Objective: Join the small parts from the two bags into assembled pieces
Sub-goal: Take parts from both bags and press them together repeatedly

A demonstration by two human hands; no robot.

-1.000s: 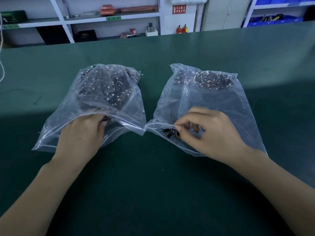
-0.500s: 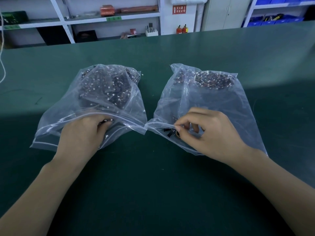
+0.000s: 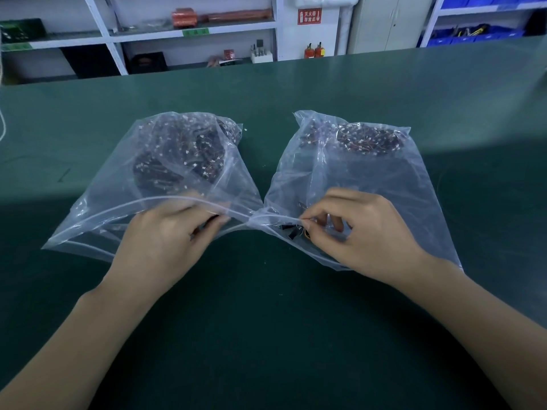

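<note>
Clear plastic makes up both bags, which lie side by side on the green table [image 3: 296,321], mouths toward the person and corners touching. Left of that meeting point, the left bag [image 3: 124,184] holds a dark heap of small parts [image 3: 180,155] at its far end; the left hand [image 3: 165,241] reaches into its mouth, fingertips curled on something dark, though what they hold is unclear. Right of the meeting point, the right hand [image 3: 364,232] pinches a small black part [image 3: 293,232] at the mouth of the right bag [image 3: 384,179].
</note>
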